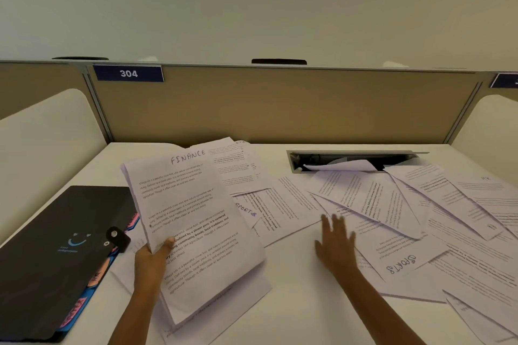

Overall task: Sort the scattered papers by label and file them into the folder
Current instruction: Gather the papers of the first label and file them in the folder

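Left hand [152,256] grips FINANCE stack [190,221], lifted off desk [294,288], thumb on top. Right hand [335,241] open, fingers spread, blurred, at edge of loose papers [406,218] spread right. Folder [56,255] closed, flat, far left.

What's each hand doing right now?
Left hand: grips the FINANCE stack, thumb on top.
Right hand: open, fingers spread over the scattered papers, holding nothing.

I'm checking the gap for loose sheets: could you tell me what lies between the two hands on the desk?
In the head view, only bare desk shows between the left hand, gripping the FINANCE stack, and the right hand.
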`<action>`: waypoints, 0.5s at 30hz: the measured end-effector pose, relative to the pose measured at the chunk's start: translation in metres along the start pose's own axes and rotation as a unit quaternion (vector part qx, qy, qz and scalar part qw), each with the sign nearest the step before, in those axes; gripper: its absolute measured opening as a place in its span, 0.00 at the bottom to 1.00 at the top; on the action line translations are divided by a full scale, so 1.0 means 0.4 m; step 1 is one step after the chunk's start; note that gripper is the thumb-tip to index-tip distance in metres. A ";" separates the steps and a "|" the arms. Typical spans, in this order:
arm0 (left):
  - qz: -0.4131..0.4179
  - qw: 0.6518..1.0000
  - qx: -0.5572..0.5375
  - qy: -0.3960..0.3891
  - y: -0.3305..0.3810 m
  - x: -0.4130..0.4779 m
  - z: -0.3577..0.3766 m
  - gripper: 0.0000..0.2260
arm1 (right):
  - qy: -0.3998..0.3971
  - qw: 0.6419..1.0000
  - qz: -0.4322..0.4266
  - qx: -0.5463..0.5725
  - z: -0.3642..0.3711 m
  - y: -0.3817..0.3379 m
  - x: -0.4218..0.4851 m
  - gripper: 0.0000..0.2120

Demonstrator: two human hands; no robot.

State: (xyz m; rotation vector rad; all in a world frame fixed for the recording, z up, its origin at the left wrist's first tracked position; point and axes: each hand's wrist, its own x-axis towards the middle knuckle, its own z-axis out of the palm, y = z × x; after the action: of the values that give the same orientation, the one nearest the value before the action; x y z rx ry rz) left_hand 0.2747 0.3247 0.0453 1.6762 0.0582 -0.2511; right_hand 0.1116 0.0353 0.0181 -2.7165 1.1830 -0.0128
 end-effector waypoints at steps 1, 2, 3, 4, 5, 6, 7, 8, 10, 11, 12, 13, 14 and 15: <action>-0.002 1.000 0.001 0.001 -0.002 0.000 0.000 0.15 | -0.009 0.999 -0.043 0.004 0.005 -0.026 0.002 0.31; -0.003 1.000 0.003 0.001 -0.004 0.000 0.001 0.15 | -0.032 0.997 -0.065 0.015 0.010 -0.053 0.005 0.31; -0.005 1.000 0.004 0.001 -0.006 0.000 0.001 0.15 | -0.062 0.995 -0.068 0.035 0.015 -0.080 0.010 0.32; -0.008 1.000 0.004 0.002 -0.007 -0.001 0.002 0.15 | -0.095 0.992 -0.063 0.054 0.022 -0.102 0.018 0.32; -0.010 1.000 0.003 0.002 -0.008 -0.001 0.003 0.15 | -0.120 0.989 -0.061 0.059 0.030 -0.120 0.026 0.33; -0.012 1.000 0.004 0.003 -0.009 -0.001 0.003 0.15 | -0.132 0.988 -0.065 0.047 0.038 -0.136 0.031 0.33; -0.014 1.000 0.005 0.005 -0.009 0.000 0.002 0.15 | -0.137 0.987 -0.073 0.032 0.046 -0.149 0.037 0.33; -0.017 1.000 0.006 0.006 -0.009 0.001 0.001 0.15 | -0.138 0.987 -0.080 0.025 0.051 -0.162 0.042 0.33; -0.020 1.000 0.009 0.008 -0.010 0.004 -0.002 0.15 | -0.149 0.984 -0.095 0.027 0.055 -0.183 0.048 0.32; -0.021 1.000 0.010 0.008 -0.010 0.005 -0.003 0.15 | -0.154 0.982 -0.102 0.030 0.056 -0.191 0.051 0.31; -0.022 1.000 0.011 0.007 -0.010 0.006 -0.003 0.16 | -0.156 0.981 -0.109 0.030 0.058 -0.196 0.052 0.31; -0.023 1.000 0.010 0.006 -0.011 0.006 -0.004 0.16 | -0.156 0.980 -0.116 0.030 0.059 -0.198 0.052 0.30; -0.024 1.000 0.010 0.005 -0.012 0.007 -0.003 0.15 | -0.155 0.980 -0.122 0.029 0.060 -0.198 0.051 0.31; -0.024 1.000 0.009 0.005 -0.012 0.006 -0.002 0.15 | -0.154 0.980 -0.125 0.031 0.061 -0.196 0.049 0.32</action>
State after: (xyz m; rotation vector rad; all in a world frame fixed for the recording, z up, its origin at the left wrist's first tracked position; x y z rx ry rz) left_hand 0.2763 0.3258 0.0402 1.6963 0.1041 -0.2802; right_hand 0.1839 0.0772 0.0058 -2.6688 0.7404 0.3189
